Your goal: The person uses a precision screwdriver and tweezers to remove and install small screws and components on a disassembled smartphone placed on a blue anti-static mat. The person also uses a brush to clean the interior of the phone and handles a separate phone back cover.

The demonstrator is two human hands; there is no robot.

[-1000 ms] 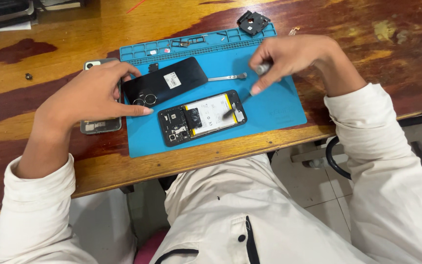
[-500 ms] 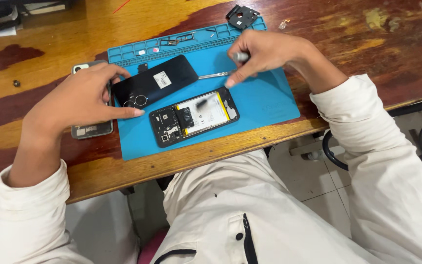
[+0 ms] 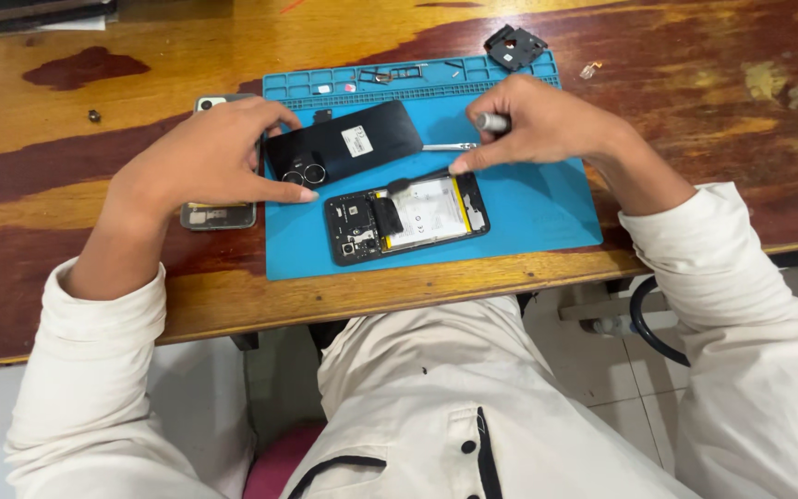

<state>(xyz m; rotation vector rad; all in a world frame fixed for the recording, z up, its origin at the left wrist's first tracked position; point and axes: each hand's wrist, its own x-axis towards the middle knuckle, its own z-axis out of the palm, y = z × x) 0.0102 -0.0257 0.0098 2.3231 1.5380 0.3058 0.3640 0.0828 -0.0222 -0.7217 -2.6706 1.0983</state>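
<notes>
On the counter (image 3: 94,203) lies a mat (image 3: 547,208), and on the mat an opened phone (image 3: 408,217) lies nearest the person, with its back cover (image 3: 353,148) just behind it. A second phone (image 3: 219,214) lies left of the mat, partly under the left hand (image 3: 210,157), and a small bracket (image 3: 513,46) lies behind the mat's far right corner.

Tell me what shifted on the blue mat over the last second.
The right hand moved slightly left over the opened black phone, its slim metal-handled tool now reaching the phone's upper edge. The left hand stayed on the detached black back cover. Phone, cover and blue mat kept their places.
</notes>
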